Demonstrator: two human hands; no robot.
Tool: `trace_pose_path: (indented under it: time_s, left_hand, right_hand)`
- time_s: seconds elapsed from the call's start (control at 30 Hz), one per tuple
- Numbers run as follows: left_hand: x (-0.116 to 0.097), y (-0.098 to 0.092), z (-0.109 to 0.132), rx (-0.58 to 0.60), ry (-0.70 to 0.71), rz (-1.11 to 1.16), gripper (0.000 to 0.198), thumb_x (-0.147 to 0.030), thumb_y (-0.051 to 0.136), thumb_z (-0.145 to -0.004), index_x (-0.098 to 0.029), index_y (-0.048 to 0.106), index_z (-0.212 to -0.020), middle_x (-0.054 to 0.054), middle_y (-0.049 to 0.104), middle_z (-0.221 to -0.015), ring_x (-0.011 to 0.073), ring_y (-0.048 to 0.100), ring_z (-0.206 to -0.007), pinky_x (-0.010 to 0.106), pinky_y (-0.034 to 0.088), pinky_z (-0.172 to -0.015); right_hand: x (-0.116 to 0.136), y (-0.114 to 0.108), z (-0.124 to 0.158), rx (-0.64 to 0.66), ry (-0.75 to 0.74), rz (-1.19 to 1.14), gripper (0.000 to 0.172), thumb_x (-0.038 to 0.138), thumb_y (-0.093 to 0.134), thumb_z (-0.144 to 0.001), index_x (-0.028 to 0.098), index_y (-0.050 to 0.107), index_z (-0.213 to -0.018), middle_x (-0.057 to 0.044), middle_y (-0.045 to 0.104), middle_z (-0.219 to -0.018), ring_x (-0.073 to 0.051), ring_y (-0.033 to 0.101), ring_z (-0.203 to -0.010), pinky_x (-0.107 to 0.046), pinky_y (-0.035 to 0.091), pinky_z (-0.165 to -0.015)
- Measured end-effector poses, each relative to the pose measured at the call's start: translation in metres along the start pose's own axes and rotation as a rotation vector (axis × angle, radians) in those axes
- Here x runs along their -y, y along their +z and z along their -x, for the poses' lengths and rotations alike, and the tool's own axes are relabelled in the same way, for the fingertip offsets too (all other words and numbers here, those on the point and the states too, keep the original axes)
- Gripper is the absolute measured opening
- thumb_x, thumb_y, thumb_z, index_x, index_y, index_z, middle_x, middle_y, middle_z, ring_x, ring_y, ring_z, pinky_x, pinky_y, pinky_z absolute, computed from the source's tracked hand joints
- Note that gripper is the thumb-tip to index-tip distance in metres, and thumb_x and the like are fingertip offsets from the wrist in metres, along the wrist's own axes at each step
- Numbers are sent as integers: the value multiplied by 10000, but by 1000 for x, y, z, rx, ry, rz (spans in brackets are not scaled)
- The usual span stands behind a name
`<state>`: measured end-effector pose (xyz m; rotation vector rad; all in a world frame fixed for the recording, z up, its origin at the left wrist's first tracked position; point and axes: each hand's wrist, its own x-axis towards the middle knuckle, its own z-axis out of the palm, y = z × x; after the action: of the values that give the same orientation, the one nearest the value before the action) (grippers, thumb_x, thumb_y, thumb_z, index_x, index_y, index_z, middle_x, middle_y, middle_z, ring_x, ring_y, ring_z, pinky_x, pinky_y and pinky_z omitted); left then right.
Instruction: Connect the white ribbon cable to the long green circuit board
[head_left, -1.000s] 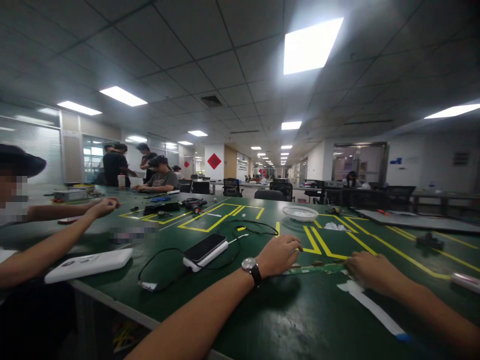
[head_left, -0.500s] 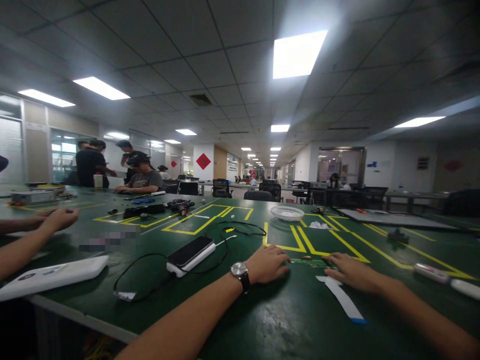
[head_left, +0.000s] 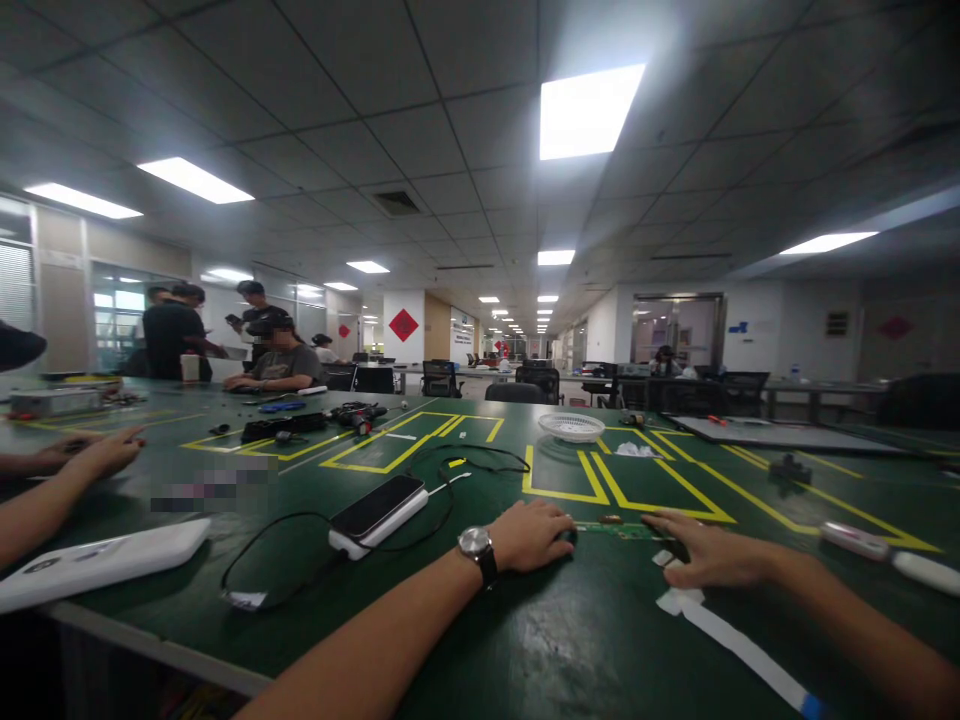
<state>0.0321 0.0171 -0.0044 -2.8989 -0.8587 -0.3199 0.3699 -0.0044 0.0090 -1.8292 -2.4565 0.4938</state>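
A narrow green circuit board lies flat on the table between my two hands. My left hand, with a watch on its wrist, rests at the board's left end, its bent fingers against it. At the other end, my right hand has its index finger stretched to the board and its thumb spread lower, with a gap between them. Below that thumb a white flat ribbon cable with a blue tip slants toward me. Its upper end is partly hidden by the thumb.
A phone lies on a white power bank with a black cable looping around it. Beyond are yellow tape outlines, a white basket and crumpled plastic. At right lies a white-handled tool. Another person's hand is at left.
The ribbon cable has shifted toward me and to the right, away from the board. My right thumb has moved down from the index finger, widening the gap. My left hand stays at the board.
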Motion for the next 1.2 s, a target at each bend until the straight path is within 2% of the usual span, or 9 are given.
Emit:
trace_pose_path:
  time_s: [0.1, 0.17, 0.27, 0.37, 0.47, 0.67, 0.87, 1.07, 1.2]
  left_hand:
    - [-2, -2, 1, 5, -4, -2, 364, -440, 452, -980, -266, 539, -1287, 65, 577, -1317, 267, 546, -1186, 391, 485, -898]
    - [-4, -4, 1, 4, -7, -9, 363, -440, 452, -980, -259, 546, -1281, 65, 583, -1312, 269, 554, -1174, 395, 489, -892]
    - [-5, -7, 2, -11, -5, -20, 351, -437, 456, -980, -253, 561, -1261, 64, 606, -1280, 261, 572, -1150, 380, 490, -882]
    - [-6, -10, 2, -51, 4, -35, 327, -418, 453, -987, -238, 589, -1223, 64, 647, -1204, 246, 601, -1104, 362, 483, -884]
    - [-7, -14, 1, -114, 15, -50, 323, -403, 419, -1003, -219, 615, -1183, 64, 680, -1115, 231, 631, -1033, 349, 481, -880]
    - [-9, -18, 1, -196, 26, -74, 293, -348, 412, -1007, -213, 615, -1169, 61, 680, -1091, 221, 627, -1022, 336, 480, -877]
    - [-9, -14, 0, -183, 51, -86, 271, -335, 441, -996, -218, 608, -1175, 59, 663, -1125, 216, 611, -1047, 344, 472, -923]
    - [-11, -10, 0, -148, 94, -79, 271, -339, 474, -983, -225, 597, -1196, 54, 653, -1169, 222, 603, -1079, 355, 462, -949]
    - [-13, -8, 0, -109, 113, -59, 297, -351, 489, -976, -240, 575, -1238, 53, 628, -1237, 233, 588, -1119, 358, 469, -936]
  right_hand:
    - [-5, -3, 1, -6, -40, -40, 1049, 675, 701, -646, 222, 337, -1519, -133, 275, -1589, -423, 321, -1394, -538, 263, -1157]
    - [-5, -6, 1, -51, -78, -55, 988, 681, 668, -679, 193, 395, -1493, -145, 350, -1552, -403, 355, -1380, -500, 287, -1156]
    - [0, -11, 1, -174, -72, -11, 844, 705, 537, -781, 136, 512, -1404, -187, 519, -1398, -367, 482, -1276, -457, 368, -1103]
    - [9, -7, -2, -209, -22, 69, 729, 705, 414, -856, 151, 611, -1287, -185, 625, -1215, -335, 593, -1100, -454, 457, -986]
    - [20, 2, -4, -217, -47, 133, 651, 701, 412, -867, 221, 652, -1235, -155, 638, -1164, -330, 611, -1034, -478, 470, -932]
    - [45, 9, 0, -201, -168, 96, 588, 677, 427, -887, 283, 627, -1276, -130, 622, -1206, -330, 576, -1104, -481, 442, -982]
    - [58, 6, 5, -159, -316, 7, 511, 607, 467, -907, 228, 637, -1205, -122, 599, -1262, -322, 532, -1172, -460, 384, -1051]
    - [76, 11, 7, -141, -419, -49, 317, 493, 533, -901, 215, 625, -1023, -75, 645, -1080, -260, 585, -1002, -382, 468, -901]
    - [83, 12, 2, -169, -485, -63, 229, 415, 532, -898, 217, 620, -971, -68, 648, -1108, -250, 577, -1024, -372, 455, -928]
